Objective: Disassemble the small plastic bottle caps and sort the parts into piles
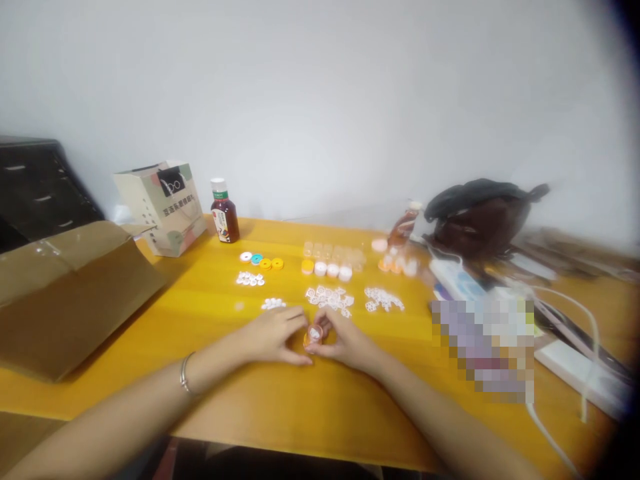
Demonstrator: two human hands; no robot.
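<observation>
Near the middle of the yellow table (235, 400), my right hand (345, 340) pinches a small round container (314, 335) with something white inside. My left hand (277, 335) is just left of it, thumb and fingers apart, with nothing between them. Beyond my hands lie white balls (273, 304), a pile of white flat pieces (330, 299) and a smaller pile (383, 299). Small white parts (250, 279) sit farther left, below a row of white, teal and orange discs (265, 262). Capped orange and white containers (326, 269) stand in front of blurred clear cups (327, 252).
An open cardboard box (75, 300) is at the left, with a paper bag (173, 207) and a dark bottle (225, 213) behind it. Another bottle (404, 225), a dark bag (475, 217), a white power strip (580, 373) and cables are at the right.
</observation>
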